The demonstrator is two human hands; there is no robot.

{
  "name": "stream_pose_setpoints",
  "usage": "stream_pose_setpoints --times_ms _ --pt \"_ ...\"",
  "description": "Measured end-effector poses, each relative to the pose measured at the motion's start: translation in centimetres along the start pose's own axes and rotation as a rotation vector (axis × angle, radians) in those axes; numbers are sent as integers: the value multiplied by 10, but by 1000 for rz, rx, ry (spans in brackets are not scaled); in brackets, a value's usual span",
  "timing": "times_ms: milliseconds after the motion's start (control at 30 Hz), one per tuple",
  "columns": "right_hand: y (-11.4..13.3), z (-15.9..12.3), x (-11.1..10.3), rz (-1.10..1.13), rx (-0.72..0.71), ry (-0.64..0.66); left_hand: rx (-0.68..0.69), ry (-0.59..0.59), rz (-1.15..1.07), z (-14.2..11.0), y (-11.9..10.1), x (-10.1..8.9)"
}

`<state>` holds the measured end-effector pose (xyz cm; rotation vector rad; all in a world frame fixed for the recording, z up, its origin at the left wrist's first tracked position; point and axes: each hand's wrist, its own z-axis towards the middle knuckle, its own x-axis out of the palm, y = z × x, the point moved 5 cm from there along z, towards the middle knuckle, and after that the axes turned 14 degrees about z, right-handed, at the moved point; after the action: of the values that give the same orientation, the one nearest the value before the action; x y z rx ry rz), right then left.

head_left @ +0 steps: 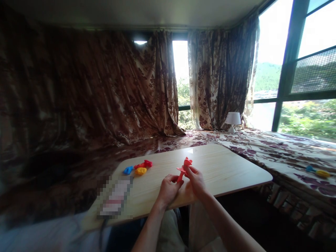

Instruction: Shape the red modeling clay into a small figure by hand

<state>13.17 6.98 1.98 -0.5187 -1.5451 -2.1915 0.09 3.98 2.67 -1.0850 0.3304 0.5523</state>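
Observation:
A red, soft-looking piece [187, 161] with a flower-like, petalled top and a narrow stem is held upright over the near part of the pale wooden table [223, 168]. My left hand [168, 190] pinches the lower stem between thumb and fingers. Higher up, the fingers of my right hand [195, 180] close around its middle, just beneath the top. To the left on the tabletop lie a blue lump [128, 170], a yellow lump [141, 171] and red pieces [147, 163], close together. Their material cannot be made out for certain.
A blurred-out flat object [114, 201] with a cord lies at the table's left edge. On the floral-covered surface to the right sits a blue and yellow piece [322, 173]. Farther back stands a white lamp [232, 120] near the curtains [210, 80].

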Motion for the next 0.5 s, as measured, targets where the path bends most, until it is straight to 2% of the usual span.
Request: stream_pose_setpoints --times_ms 300,500 --pt "0 0 3 -39 -8 9 44 31 -2 -2 -2 -2" --pt "3 -1 9 -22 -11 71 69 24 13 -1 0 -1"
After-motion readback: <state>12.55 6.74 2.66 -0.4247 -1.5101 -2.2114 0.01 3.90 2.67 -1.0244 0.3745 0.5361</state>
